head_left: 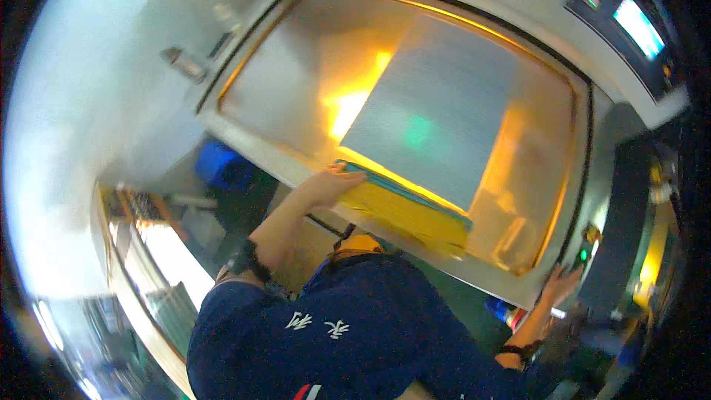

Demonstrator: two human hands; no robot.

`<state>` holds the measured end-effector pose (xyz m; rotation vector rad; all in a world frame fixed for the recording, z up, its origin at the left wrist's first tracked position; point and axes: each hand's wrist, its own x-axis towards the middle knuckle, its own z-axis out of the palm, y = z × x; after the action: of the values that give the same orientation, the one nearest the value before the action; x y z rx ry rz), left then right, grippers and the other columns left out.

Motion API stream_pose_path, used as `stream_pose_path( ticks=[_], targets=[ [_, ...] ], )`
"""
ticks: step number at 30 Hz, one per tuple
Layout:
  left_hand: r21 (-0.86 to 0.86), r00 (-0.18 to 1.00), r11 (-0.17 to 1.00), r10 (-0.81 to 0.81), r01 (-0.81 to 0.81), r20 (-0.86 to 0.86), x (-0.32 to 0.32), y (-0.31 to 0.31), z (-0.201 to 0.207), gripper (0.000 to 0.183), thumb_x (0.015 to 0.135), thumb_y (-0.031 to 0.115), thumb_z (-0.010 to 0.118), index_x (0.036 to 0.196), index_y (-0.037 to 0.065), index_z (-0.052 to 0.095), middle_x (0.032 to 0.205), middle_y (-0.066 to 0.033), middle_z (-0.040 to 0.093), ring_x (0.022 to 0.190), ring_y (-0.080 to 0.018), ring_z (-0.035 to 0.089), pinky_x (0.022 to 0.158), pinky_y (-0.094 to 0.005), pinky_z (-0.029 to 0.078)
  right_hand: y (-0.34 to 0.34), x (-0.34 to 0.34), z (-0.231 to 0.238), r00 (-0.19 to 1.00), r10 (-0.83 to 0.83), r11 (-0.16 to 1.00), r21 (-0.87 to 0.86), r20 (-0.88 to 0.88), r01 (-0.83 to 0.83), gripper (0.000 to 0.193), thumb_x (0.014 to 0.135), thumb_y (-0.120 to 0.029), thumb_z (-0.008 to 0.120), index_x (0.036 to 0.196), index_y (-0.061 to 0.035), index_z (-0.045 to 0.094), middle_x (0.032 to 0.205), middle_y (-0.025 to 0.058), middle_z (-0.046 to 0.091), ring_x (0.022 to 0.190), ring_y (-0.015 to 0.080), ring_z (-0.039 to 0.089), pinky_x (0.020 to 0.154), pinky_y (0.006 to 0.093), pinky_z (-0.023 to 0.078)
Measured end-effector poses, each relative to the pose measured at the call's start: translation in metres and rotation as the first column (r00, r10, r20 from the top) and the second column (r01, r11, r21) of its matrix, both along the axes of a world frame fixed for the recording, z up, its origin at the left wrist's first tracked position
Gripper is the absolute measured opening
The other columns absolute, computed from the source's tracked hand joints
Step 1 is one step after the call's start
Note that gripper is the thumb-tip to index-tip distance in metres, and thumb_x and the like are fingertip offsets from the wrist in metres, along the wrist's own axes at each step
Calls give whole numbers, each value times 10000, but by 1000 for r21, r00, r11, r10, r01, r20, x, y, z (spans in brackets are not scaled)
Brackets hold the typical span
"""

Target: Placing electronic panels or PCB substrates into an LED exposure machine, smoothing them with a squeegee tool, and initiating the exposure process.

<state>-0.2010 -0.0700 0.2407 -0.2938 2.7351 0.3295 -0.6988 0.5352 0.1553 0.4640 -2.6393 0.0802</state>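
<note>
My left hand (329,187) is at the left end of a yellow panel (411,216) with a teal upper edge, its fingers closed over the corner. The panel lies along the near side of a wide machine bed (274,81) under orange light. Directly behind it, a flat grey-blue sheet (437,89) carries a green spot of light. Off to the lower right, my right hand (561,289) is open with fingers apart, holding nothing. Nearest to it is a small green-lit button (583,255) at the bed's right edge; whether they touch is unclear.
A control panel with a bright screen (638,26) is at the upper right. On the left ledge lies a small grey tool (184,64). A blue container (221,164) stands below the bed's left side. Dark edging (590,163) runs around the bed.
</note>
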Motion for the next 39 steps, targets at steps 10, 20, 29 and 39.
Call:
stream_pose_path(
  ticks=[10, 20, 29, 39],
  targets=[
    [103, 999, 995, 1, -6, 52, -129, -138, -6, 811, 705, -102, 547, 1461, 153, 402, 1489, -56, 437, 1331, -479, 374, 1130, -465, 343, -53, 43, 33, 970, -171, 985, 45, 172, 166, 823, 904, -550, 539, 1546, -163, 199, 1567, 121, 278, 1395, 433, 292, 1116, 615, 236],
    [-172, 898, 974, 61, -150, -436, -482, -268, -66, 672, 801, 50, 539, 1449, 139, 382, 1325, -200, 555, 1214, -419, 521, 1016, -490, 437, -55, 35, 41, 954, -157, 987, 0, 255, 162, 825, 892, -341, 634, 1546, -137, 173, 1573, 128, 253, 1440, 368, 230, 1157, 575, 169],
    [-117, 966, 990, 43, -76, -256, -482, -186, -53, 685, 766, 24, 573, 1424, 89, 396, 1247, -226, 599, 1141, -400, 583, 981, -493, 454, -60, 39, 46, 953, -137, 987, -48, 270, 156, 915, 814, -289, 706, 1540, -120, 174, 1561, 147, 257, 1424, 408, 223, 1161, 586, 141],
    [272, 876, 960, -184, 64, 445, -167, 44, 55, 839, 730, 116, 646, 1501, 169, 318, 1348, -212, 543, 1195, -389, 554, 1030, -471, 431, -33, 53, 37, 941, -141, 967, -160, 308, 197, 897, 840, -561, 625, 1543, -201, 201, 1576, 128, 247, 1439, 352, 234, 1167, 591, 118]
  ],
)
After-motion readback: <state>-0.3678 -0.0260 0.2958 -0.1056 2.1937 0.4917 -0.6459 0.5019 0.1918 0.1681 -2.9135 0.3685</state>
